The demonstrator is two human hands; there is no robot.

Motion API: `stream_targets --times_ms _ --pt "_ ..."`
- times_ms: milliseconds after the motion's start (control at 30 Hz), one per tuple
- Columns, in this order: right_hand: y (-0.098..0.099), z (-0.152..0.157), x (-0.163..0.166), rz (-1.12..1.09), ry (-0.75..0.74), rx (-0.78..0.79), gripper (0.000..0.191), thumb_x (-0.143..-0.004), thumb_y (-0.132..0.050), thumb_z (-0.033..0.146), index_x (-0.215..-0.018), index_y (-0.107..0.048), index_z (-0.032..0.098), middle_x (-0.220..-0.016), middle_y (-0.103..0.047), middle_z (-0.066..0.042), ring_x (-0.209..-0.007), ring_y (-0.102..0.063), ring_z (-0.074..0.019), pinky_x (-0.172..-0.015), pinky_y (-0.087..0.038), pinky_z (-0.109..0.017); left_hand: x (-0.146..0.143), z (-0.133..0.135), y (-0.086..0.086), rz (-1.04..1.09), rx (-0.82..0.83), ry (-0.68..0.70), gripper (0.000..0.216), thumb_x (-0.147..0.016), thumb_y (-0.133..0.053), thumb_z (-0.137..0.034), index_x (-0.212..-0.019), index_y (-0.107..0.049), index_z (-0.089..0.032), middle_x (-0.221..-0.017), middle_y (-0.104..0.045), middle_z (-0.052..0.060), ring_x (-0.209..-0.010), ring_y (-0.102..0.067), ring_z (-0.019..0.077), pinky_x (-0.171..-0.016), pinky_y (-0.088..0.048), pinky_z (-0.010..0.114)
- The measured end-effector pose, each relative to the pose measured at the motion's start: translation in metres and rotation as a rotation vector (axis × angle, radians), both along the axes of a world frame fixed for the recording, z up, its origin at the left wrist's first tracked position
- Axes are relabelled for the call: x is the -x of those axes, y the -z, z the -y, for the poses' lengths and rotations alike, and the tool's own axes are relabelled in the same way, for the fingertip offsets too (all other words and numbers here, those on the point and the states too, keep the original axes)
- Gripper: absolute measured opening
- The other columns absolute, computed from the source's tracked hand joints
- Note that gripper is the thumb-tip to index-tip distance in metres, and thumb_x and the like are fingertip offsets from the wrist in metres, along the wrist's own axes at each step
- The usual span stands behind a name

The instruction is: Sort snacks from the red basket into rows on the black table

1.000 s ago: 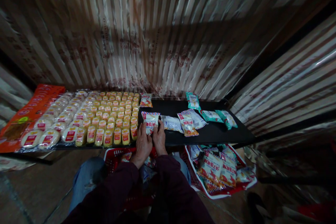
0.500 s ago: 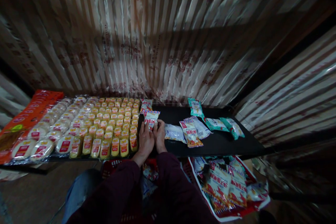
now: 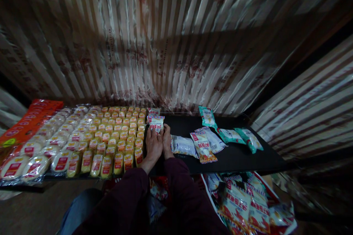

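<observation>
On the black shelf [image 3: 176, 120], my left hand [image 3: 153, 146] presses its fingers onto the lower part of a white snack bag [image 3: 156, 120] with red print and a striped top edge. My right hand [image 3: 167, 142] grips the bag's right side. Both hands are closed on it, and its lower end is hidden by the fingers. A matching snack bag [image 3: 153, 111] lies just behind, against the back of the shelf. To the left, close to my left hand, stand rows of small wrapped yellow cakes [image 3: 119, 161].
Round wrapped cakes [image 3: 61, 161] and orange packs [image 3: 30, 119] fill the shelf's left end. Rightward lie a white bag [image 3: 184, 145], another printed bag [image 3: 203, 147] and green bags [image 3: 207, 116]. Below the front edge, a basket [image 3: 204, 183] holds several more bags. Striped sheeting hangs behind.
Both hands have shifted the snack bag slightly left and back, so it now lies closer to the bag behind and the yellow cakes. The camera view has moved a little.
</observation>
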State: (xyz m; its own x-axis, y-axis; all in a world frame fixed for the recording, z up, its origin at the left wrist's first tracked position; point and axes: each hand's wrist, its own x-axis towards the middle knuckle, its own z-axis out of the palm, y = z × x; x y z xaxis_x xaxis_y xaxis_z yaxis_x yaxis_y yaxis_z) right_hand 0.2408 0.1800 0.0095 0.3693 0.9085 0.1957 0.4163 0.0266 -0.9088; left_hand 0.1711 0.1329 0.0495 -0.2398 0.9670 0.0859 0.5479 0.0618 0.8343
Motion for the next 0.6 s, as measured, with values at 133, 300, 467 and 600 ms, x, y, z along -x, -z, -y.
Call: stream_targets --times_ms 133,300,467,600 --pt "0.001 -0.011 0.001 0.078 0.001 0.017 0.039 -0.085 -0.04 0.03 -0.118 -0.054 0.015 -0.099 -0.069 -0.011 -0.087 -0.062 -0.0204 -0.081 -0.047 -0.033 0.001 -0.008 -0.002 -0.03 0.034 -0.004 0.054 -0.089 -0.035 -0.029 -0.137 -0.043 -0.005 -0.15 -0.033 0.02 -0.14 -0.03 0.0273 -0.115 -0.025 0.04" --pt "0.005 -0.02 0.003 0.172 -0.04 0.059 0.038 -0.083 -0.042 0.027 -0.115 -0.059 0.015 -0.105 -0.068 -0.011 -0.092 -0.062 -0.0217 -0.086 -0.046 -0.034 0.002 -0.016 -0.001 -0.037 0.073 -0.013 0.055 -0.089 -0.035 -0.03 -0.137 -0.042 -0.003 -0.15 -0.031 0.022 -0.141 -0.028 0.0286 -0.115 -0.024 0.04" --pt "0.01 -0.024 0.003 0.218 -0.022 0.006 0.034 -0.079 -0.044 0.022 -0.106 -0.063 0.014 -0.107 -0.067 -0.013 -0.1 -0.059 -0.0237 -0.095 -0.042 -0.039 0.003 -0.02 0.008 0.011 0.042 -0.012 0.054 -0.088 -0.037 -0.03 -0.134 -0.045 -0.003 -0.15 -0.031 0.022 -0.142 -0.025 0.029 -0.116 -0.022 0.042" --pt "0.012 -0.025 0.002 0.21 0.003 -0.048 0.032 -0.077 -0.045 0.021 -0.102 -0.064 0.015 -0.107 -0.067 -0.013 -0.104 -0.057 -0.0238 -0.097 -0.04 -0.041 0.003 -0.019 0.012 0.028 -0.007 0.001 0.052 -0.088 -0.035 -0.031 -0.133 -0.046 -0.006 -0.151 -0.031 0.018 -0.143 -0.021 0.0286 -0.117 -0.02 0.043"
